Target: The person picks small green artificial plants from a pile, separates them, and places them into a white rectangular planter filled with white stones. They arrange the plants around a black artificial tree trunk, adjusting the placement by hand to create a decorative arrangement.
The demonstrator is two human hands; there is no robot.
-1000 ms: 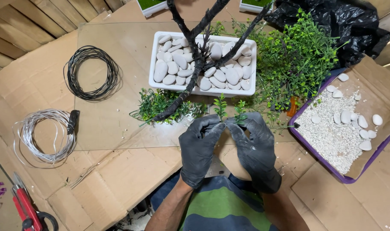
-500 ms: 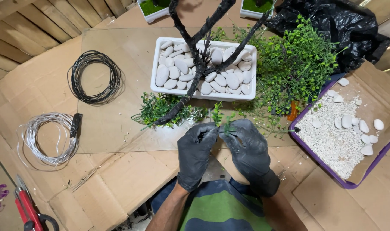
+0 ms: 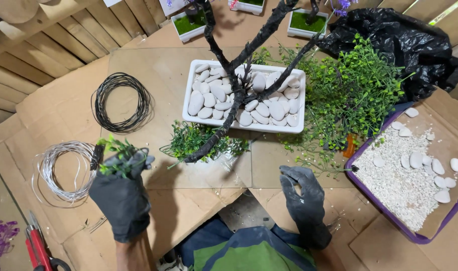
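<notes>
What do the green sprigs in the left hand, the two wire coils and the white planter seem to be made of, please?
Green sprigs: probably plastic, with uniform bright leaves on stiff stems. Silver wire coil: bare metal with a light sheen, possibly aluminium. Black wire coil: matte, likely coated or painted wire. White planter: smooth, opaque, either plastic or ceramic.

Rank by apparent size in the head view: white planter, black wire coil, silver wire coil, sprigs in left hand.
1. white planter, clearly largest.
2. black wire coil and silver wire coil: look alike, so no ranking between them.
3. sprigs in the left hand, smallest, though nearer the camera.
</notes>
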